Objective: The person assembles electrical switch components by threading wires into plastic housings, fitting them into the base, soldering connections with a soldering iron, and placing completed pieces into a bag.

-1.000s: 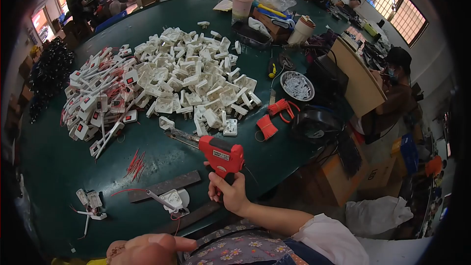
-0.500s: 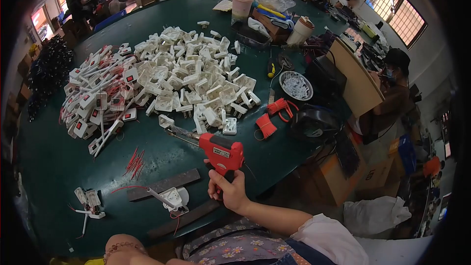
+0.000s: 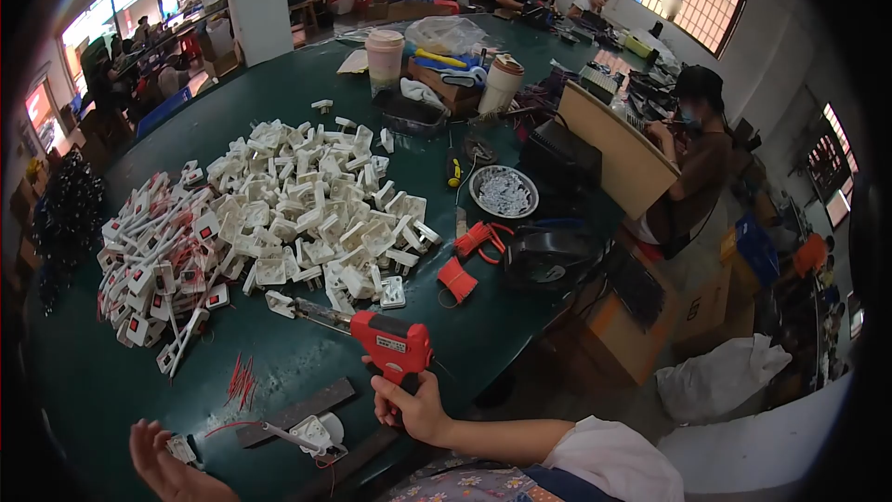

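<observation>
My right hand [image 3: 413, 406] is wrapped round the grip of a red soldering gun [image 3: 392, 346], its long tip pointing left toward the pile of white plastic plug housings [image 3: 311, 195]. My left hand [image 3: 165, 467] is raised at the lower left, fingers apart and holding nothing. Behind its fingers a small white open part [image 3: 182, 448] is partly hidden. Between the hands, a white housing with a grey cable [image 3: 316, 435] and thin red wires lies against a dark flat bar [image 3: 297, 412]. Short red wires [image 3: 242, 381] lie loose beyond it.
White cabled pieces with red switches [image 3: 153, 270] form a heap at left. A metal bowl of small parts [image 3: 504, 192], red wire bundles [image 3: 457, 280], a screwdriver [image 3: 453, 167] and cups [image 3: 384, 60] stand or lie to the right. A co-worker [image 3: 689, 158] sits beyond a wooden board [image 3: 618, 139].
My left hand has come into view at the lower left, in front of the small white part. The view has tilted up and turned right; my right hand still holds the soldering gun.
</observation>
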A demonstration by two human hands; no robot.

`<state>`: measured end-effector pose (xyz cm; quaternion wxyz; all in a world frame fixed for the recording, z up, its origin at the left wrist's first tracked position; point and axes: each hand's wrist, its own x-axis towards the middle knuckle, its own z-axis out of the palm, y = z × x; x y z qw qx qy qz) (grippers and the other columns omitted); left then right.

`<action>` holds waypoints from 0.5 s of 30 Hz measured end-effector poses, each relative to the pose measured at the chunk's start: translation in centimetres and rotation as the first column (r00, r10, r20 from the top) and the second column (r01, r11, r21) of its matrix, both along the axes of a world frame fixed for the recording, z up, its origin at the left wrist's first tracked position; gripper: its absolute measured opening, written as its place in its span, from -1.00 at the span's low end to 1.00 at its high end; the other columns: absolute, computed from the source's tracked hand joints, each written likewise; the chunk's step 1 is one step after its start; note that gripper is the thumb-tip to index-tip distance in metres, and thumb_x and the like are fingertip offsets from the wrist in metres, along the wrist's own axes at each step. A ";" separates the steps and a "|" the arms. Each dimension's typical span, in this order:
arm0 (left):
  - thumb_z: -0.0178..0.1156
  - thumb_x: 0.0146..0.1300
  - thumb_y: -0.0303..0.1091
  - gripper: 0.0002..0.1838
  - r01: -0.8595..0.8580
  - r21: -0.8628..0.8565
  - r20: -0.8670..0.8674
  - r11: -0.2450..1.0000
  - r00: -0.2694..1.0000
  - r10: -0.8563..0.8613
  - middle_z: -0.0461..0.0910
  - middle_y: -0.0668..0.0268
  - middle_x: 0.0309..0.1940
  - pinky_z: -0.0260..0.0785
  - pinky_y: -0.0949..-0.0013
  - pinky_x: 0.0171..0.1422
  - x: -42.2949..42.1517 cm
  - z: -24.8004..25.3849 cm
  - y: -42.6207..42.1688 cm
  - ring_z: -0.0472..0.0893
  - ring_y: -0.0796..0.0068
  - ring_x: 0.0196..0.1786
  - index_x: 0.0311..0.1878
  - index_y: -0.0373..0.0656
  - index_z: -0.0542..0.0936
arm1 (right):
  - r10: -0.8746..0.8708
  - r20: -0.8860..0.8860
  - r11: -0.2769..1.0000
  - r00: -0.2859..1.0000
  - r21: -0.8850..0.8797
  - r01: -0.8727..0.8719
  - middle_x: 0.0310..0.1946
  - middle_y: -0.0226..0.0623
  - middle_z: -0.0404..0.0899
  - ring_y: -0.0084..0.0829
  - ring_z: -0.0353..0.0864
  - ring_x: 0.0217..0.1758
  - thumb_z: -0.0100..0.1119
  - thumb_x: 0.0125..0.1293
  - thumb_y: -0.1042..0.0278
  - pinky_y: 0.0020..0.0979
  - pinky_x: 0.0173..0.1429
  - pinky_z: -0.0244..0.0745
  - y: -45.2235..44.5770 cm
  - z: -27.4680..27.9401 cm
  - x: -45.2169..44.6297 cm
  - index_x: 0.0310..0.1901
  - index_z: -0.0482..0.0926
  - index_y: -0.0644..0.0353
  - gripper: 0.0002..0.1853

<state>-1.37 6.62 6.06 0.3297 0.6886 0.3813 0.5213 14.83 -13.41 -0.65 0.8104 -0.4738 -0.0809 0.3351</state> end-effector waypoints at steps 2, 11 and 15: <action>0.08 0.27 -0.54 -0.77 -0.081 -0.082 -0.057 0.993 0.995 0.077 0.52 0.20 -0.03 0.29 0.34 0.20 0.7 -0.2 0.2 0.51 0.33 0.05 -0.01 -0.33 0.51 | 0.013 -0.016 1.000 1.000 0.001 -0.013 -0.67 -0.43 0.45 -0.66 0.37 -0.69 0.15 0.36 0.27 -0.60 -0.59 0.24 0.0 0.0 -0.1 0.16 0.44 0.21 -0.61; 0.12 0.20 -0.58 -0.49 0.367 0.115 -0.736 0.923 0.656 -0.169 0.28 0.12 0.32 0.04 0.18 0.43 0.9 -4.2 4.4 0.25 0.12 0.37 0.25 -0.17 0.40 | 0.039 -0.008 0.999 0.999 -0.035 -0.039 -0.66 -0.39 0.46 -0.62 0.41 -0.67 0.10 0.35 0.33 -0.59 -0.58 0.28 -0.1 0.3 0.1 0.17 0.42 0.28 -0.61; 0.15 0.20 -0.53 -0.51 0.369 0.107 -0.773 0.923 0.614 -0.156 0.30 0.14 0.32 0.04 0.17 0.43 1.8 -6.1 4.9 0.26 0.12 0.37 0.24 -0.20 0.43 | 0.031 0.015 0.999 0.999 -0.042 -0.030 -0.66 -0.39 0.47 -0.62 0.41 -0.67 0.10 0.35 0.32 -0.59 -0.58 0.27 -0.1 0.1 0.0 0.18 0.40 0.29 -0.59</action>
